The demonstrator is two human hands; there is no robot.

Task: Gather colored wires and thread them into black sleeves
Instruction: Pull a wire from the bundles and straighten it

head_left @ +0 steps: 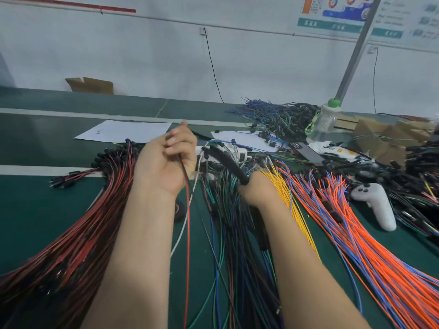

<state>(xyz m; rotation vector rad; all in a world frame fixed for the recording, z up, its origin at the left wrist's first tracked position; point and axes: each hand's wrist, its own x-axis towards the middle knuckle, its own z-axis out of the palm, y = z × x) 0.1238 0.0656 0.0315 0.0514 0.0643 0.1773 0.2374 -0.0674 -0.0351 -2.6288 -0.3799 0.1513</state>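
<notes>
Forearms reach out over a green bench spread with sorted bundles: red-and-black wires left, dark green and blue wires centre, yellow wires and orange-and-blue wires right. Sorting by colour likely keeps picking quick. The left hand is raised, palm toward the camera, its fingers curled tight, pinching a red wire and a thin dark wire that trail down toward the camera. The right hand holds a black sleeve, which arcs toward the left hand, seemingly presented for threading. Its own fingers are hidden behind the hand.
</notes>
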